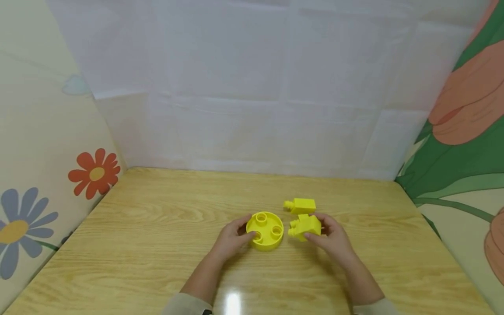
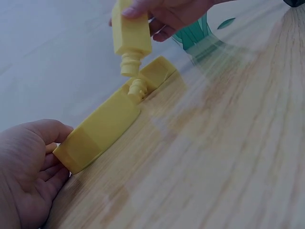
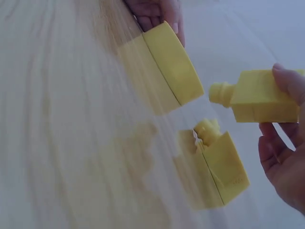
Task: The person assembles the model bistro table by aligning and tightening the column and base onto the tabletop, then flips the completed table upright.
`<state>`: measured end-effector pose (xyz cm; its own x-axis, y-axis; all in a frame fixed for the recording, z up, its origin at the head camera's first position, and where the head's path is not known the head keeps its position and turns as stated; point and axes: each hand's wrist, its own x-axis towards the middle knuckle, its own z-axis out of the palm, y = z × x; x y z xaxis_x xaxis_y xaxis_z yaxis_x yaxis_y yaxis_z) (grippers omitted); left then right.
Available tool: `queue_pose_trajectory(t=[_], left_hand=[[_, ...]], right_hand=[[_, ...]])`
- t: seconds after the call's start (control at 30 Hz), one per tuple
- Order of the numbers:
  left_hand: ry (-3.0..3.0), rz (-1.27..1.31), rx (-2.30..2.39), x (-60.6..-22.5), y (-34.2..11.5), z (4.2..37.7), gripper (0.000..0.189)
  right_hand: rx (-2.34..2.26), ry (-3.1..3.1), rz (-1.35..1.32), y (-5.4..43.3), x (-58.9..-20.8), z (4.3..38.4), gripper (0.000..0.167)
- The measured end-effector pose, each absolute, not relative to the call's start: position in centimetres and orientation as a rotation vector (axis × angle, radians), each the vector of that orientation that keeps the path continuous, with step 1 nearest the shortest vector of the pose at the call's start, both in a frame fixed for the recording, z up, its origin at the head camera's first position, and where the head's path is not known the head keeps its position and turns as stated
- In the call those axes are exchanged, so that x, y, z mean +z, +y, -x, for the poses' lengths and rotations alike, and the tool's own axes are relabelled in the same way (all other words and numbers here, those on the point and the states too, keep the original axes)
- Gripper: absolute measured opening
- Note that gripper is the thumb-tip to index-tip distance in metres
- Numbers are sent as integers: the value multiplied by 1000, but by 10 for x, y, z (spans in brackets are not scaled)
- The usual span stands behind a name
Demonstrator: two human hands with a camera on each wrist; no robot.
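Note:
A round yellow base (image 1: 271, 238) with a raised rim and 3 hollow pegs inside lies on the table. My left hand (image 1: 232, 240) grips its left side, thumb over the rim and fingers on the outer wall. My right hand (image 1: 334, 240) pinches a yellow plastic block (image 2: 132, 34) with a ribbed knob on its end, held above the table just right of the base. Two knobs seem to show there from the head; whether a second block is held I cannot tell. A similar yellow block (image 1: 304, 205) lies on its side behind, its knob facing left.
The wood-grain table (image 1: 157, 218) runs back to a white cloth (image 1: 236, 131). Walls with printed flowers stand at left and right, among them a red flower (image 1: 96, 173). A bright light reflection (image 1: 232, 302) shows near the front.

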<state>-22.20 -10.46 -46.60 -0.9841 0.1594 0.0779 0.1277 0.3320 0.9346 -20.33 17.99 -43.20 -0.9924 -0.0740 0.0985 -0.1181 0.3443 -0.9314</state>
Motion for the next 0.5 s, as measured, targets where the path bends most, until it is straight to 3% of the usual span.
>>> queue_pose_trajectory(t=[0.5], left_hand=[[2506, -298, 1772, -464, -103, 221, 59]], right_hand=[[1749, -2548, -138, 144, -421, 211, 49]])
